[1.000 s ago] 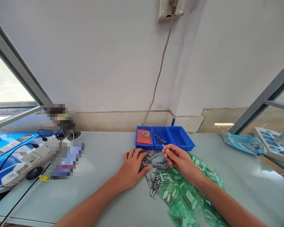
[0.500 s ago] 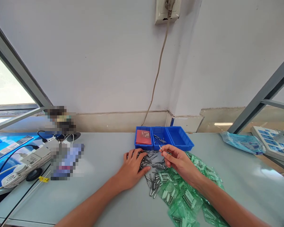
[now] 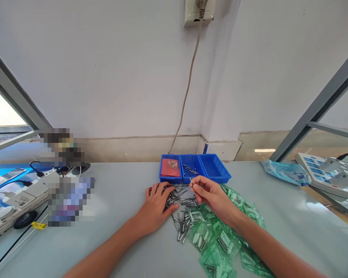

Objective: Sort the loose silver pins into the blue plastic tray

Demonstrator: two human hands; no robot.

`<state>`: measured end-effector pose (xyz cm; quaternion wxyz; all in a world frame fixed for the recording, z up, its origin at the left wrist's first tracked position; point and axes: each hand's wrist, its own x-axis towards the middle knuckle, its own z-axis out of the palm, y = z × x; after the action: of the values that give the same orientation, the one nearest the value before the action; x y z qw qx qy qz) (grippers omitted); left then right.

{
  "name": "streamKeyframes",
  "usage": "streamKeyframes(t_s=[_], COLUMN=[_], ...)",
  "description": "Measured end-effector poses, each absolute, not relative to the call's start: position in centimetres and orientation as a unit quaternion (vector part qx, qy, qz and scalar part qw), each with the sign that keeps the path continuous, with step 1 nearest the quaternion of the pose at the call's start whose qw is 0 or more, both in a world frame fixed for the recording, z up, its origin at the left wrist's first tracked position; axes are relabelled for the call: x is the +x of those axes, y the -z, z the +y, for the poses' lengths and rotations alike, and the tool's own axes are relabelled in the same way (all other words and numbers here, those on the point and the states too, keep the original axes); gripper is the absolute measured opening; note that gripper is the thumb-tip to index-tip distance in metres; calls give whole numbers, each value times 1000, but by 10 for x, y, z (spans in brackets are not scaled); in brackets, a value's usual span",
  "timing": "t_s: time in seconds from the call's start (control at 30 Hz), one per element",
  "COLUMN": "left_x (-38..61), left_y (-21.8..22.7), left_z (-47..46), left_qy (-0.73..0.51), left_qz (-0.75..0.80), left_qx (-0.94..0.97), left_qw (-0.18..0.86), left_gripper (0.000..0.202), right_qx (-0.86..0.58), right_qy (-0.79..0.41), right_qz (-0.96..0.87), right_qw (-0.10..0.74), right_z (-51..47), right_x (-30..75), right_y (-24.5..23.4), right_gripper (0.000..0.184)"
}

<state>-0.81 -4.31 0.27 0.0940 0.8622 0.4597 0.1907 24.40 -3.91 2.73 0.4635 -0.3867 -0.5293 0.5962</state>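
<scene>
Grey table (image 3: 118,177) by a pale wall (image 3: 133,77), with two hands over metal pins.
Right hand (image 3: 211,195) pinches one single pin (image 3: 191,180) just before the blue trays (image 3: 216,166); left hand (image 3: 156,208) rests on the loose pile (image 3: 182,224), whether gripping I cannot tell. Green bags (image 3: 224,241) lie beside.

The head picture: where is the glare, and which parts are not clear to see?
Head view: the window is washed out; pale glare lies on the table at right; coarse squares hide two patches at left; the thin piece in the right hand shows little detail.
</scene>
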Motion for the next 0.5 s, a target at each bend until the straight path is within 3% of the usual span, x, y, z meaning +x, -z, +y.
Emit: streamKeyframes(t_s=[0.27,0.5], left_x=[-7,-7], left_y=[-7,-7], left_z=[-44,-44], left_qy=[-180,-178], left_qz=[465,464], left_qx=[862,862], left_qw=[96,95], left_gripper=[41,40], right_qx=[-336,-441], right_qy=[-678,-462], right_qz=[-448,-551], right_qw=[476,538], right_z=[-37,-41], right_x=[244,239], right_y=[-27,-26], right_gripper=[32,32])
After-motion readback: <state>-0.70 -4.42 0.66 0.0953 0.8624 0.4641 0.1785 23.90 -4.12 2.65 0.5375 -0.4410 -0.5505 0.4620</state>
